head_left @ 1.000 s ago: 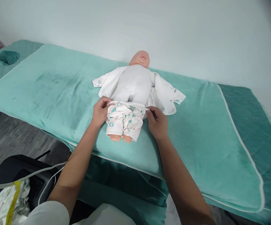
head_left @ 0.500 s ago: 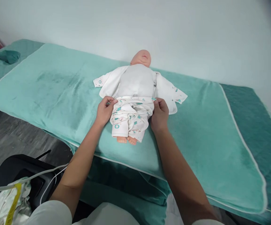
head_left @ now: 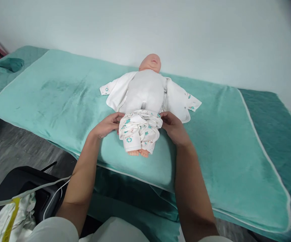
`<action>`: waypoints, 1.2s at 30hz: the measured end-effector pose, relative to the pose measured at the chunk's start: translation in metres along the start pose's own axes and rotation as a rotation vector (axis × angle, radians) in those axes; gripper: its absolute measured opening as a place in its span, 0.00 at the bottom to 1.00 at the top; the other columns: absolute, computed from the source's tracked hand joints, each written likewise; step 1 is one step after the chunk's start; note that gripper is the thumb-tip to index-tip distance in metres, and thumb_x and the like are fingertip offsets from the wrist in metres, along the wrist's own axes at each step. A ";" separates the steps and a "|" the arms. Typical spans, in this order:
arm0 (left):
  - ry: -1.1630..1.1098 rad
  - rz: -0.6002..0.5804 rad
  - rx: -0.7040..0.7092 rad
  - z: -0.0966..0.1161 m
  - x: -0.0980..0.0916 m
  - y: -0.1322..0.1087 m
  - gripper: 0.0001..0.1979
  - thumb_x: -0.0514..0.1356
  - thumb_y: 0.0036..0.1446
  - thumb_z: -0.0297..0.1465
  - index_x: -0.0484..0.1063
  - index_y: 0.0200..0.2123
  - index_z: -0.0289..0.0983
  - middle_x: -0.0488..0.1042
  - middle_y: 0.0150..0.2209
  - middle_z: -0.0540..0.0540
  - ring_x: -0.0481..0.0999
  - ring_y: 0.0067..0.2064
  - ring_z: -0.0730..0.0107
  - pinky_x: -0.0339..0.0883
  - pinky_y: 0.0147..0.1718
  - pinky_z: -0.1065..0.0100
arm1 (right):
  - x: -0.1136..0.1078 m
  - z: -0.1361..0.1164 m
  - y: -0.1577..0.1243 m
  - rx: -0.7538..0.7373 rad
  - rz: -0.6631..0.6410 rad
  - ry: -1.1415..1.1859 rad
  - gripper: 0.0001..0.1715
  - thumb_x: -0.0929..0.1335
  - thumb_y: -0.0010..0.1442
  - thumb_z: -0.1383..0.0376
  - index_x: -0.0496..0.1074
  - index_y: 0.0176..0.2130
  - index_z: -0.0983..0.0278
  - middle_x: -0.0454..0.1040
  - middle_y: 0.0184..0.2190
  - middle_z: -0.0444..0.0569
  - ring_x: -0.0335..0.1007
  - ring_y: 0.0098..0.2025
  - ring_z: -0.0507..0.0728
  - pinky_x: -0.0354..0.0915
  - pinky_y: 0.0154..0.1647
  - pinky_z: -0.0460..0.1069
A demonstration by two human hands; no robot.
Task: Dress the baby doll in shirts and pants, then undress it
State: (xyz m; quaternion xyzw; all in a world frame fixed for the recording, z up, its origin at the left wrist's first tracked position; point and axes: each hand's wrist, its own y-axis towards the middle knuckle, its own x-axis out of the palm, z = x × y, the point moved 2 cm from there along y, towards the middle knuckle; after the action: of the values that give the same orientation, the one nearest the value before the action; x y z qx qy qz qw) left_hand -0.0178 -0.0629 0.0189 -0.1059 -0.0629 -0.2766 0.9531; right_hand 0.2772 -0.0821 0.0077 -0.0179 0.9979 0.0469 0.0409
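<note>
A baby doll (head_left: 145, 89) lies on its back, head toward the wall and bare feet toward me. Its white printed jacket (head_left: 177, 99) is spread open at both sides, with the sleeves on. Printed baby trousers (head_left: 140, 127) are bunched around the doll's thighs and legs, below its pale cloth belly. My left hand (head_left: 108, 123) holds the trousers at their left edge, fingers curled and partly hidden. At the right edge of the waistband, my right hand (head_left: 174, 126) has its fingers closed on the fabric.
The doll lies on a green padded bed (head_left: 59, 87) against a white wall (head_left: 198, 37). At lower left, a black chair (head_left: 21, 178) carries crumpled printed cloth (head_left: 21, 211), with a yellow tape (head_left: 11, 220) and pale cords nearby.
The trousers' waistband has slid down toward the feet, baring more of the doll's lower belly. Both hands have moved down with it. The view has shifted slightly.
</note>
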 end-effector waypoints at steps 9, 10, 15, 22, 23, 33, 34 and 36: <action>-0.025 -0.056 -0.017 -0.002 -0.006 -0.001 0.21 0.74 0.43 0.26 0.77 0.43 0.38 0.76 0.32 0.51 0.72 0.30 0.75 0.66 0.26 0.74 | 0.001 -0.004 -0.006 0.063 -0.188 -0.092 0.25 0.82 0.48 0.52 0.73 0.39 0.58 0.79 0.35 0.42 0.73 0.37 0.55 0.71 0.39 0.51; -0.033 -0.048 -0.010 -0.002 -0.007 -0.001 0.21 0.75 0.42 0.26 0.77 0.42 0.38 0.77 0.33 0.50 0.74 0.31 0.73 0.67 0.27 0.73 | 0.002 -0.004 -0.005 0.061 -0.184 -0.107 0.24 0.81 0.49 0.51 0.73 0.38 0.58 0.78 0.34 0.42 0.72 0.36 0.55 0.70 0.38 0.50; -0.042 -0.048 0.019 -0.007 -0.007 0.004 0.24 0.76 0.39 0.27 0.79 0.43 0.38 0.81 0.35 0.45 0.79 0.33 0.66 0.71 0.31 0.68 | 0.011 0.000 -0.001 -0.002 -0.109 -0.068 0.24 0.80 0.49 0.50 0.70 0.35 0.58 0.74 0.30 0.41 0.67 0.32 0.54 0.67 0.33 0.50; -0.049 -0.014 0.049 -0.013 -0.009 0.006 0.22 0.75 0.41 0.27 0.81 0.43 0.37 0.83 0.37 0.44 0.81 0.37 0.62 0.72 0.33 0.67 | 0.023 0.007 0.002 -0.115 0.139 -0.034 0.26 0.77 0.51 0.52 0.65 0.43 0.55 0.72 0.39 0.42 0.66 0.35 0.53 0.65 0.35 0.49; -0.060 0.012 0.058 -0.014 -0.009 0.006 0.20 0.75 0.41 0.28 0.81 0.41 0.37 0.83 0.37 0.44 0.81 0.37 0.62 0.72 0.34 0.67 | 0.023 0.007 0.002 -0.140 0.176 -0.048 0.26 0.76 0.52 0.53 0.65 0.45 0.55 0.73 0.42 0.44 0.67 0.36 0.53 0.66 0.35 0.49; 0.037 0.432 0.416 -0.009 0.010 0.023 0.16 0.73 0.48 0.35 0.76 0.38 0.40 0.80 0.53 0.46 0.78 0.51 0.65 0.70 0.52 0.65 | 0.020 0.008 0.016 -0.186 0.363 -0.201 0.28 0.73 0.54 0.63 0.67 0.54 0.58 0.75 0.39 0.44 0.70 0.36 0.55 0.65 0.37 0.51; 0.052 0.454 0.429 -0.007 0.012 0.025 0.15 0.73 0.49 0.36 0.76 0.39 0.40 0.78 0.58 0.45 0.77 0.54 0.64 0.70 0.54 0.65 | 0.020 0.009 0.018 -0.204 0.373 -0.183 0.29 0.74 0.54 0.62 0.66 0.54 0.57 0.77 0.41 0.45 0.73 0.40 0.56 0.67 0.40 0.51; 0.032 0.479 0.428 -0.003 0.017 0.030 0.14 0.72 0.49 0.36 0.75 0.37 0.40 0.78 0.58 0.46 0.77 0.54 0.65 0.70 0.54 0.65 | 0.019 0.009 0.021 -0.254 0.374 -0.128 0.28 0.75 0.54 0.61 0.67 0.53 0.56 0.78 0.45 0.47 0.76 0.47 0.58 0.70 0.46 0.53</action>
State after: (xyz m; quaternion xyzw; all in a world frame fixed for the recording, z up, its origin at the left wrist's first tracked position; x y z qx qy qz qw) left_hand 0.0128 -0.0472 0.0141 0.0894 -0.0778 -0.0266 0.9926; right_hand 0.2578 -0.0605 -0.0005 0.1654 0.9653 0.1799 0.0919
